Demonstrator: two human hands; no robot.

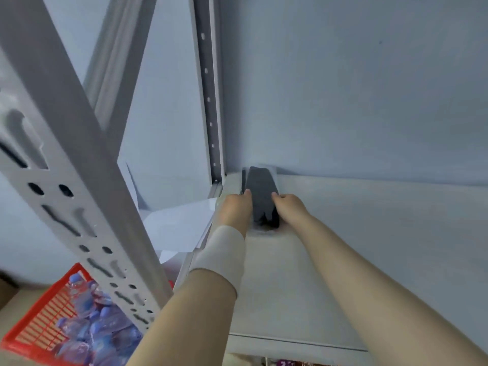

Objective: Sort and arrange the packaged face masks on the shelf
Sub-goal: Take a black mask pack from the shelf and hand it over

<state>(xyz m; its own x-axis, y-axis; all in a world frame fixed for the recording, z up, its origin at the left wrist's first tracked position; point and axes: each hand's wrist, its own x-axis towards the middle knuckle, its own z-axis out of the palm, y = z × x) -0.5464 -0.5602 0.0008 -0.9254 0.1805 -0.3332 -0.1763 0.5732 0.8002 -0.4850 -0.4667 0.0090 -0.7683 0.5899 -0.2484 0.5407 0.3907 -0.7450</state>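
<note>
The masks (pixel 261 196) look like dark matt cloth sealed in clear, glossy plastic film. The shelf (pixel 343 233) is pale and matt with a faint wood-like grain. The upright (pixel 87 207) is matt grey painted metal, punched with slots. The basket (pixel 34 331) is shiny red plastic lattice. The wristband (pixel 224 252) is soft, pale cloth.

A pale blue-grey wall (pixel 356 83) fills the upper right, evenly lit. A light shelf board (pixel 369 247) meets it along its far edge. A grey slotted upright (pixel 79 180) crosses the left foreground; a second perforated post (pixel 208 101) stands at the shelf's far left corner. Low left sits a red basket (pixel 34 328).
</note>
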